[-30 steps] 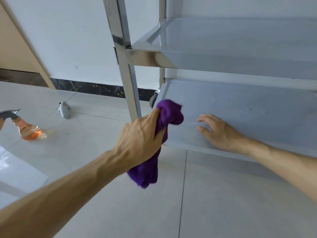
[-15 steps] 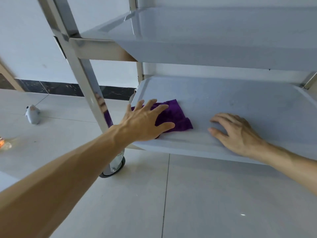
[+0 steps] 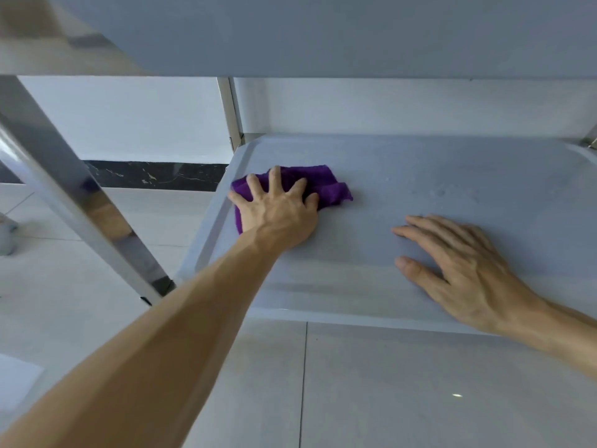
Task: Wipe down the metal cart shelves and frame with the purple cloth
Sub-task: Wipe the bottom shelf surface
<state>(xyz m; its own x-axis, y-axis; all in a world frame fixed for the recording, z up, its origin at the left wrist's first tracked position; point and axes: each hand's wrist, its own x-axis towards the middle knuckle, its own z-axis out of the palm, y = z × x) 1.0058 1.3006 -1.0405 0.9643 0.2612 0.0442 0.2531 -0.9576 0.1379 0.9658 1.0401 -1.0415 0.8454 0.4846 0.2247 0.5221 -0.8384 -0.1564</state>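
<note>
The purple cloth [image 3: 326, 185] lies crumpled on the left part of the cart's lower shelf [image 3: 452, 176], close to the raised left rim. My left hand [image 3: 277, 211] presses flat on the cloth with fingers spread, covering its near half. My right hand [image 3: 462, 270] rests palm down on the bare shelf further right, fingers apart, holding nothing. The upper shelf [image 3: 323, 33] hangs low overhead across the top of the view. A shiny front-left frame post [image 3: 74, 202] slants down at the left.
A rear-left post [image 3: 231, 114] stands at the shelf's back corner, in front of a white wall with a dark marble skirting [image 3: 155, 176]. Pale tiled floor [image 3: 387, 383] spreads below the shelf. A small grey object [image 3: 6, 237] sits on the floor at the far left.
My left hand has pushed the cloth deeper onto the shelf toward the back left. The view has moved in closer under the upper shelf. My right hand stays flat in place.
</note>
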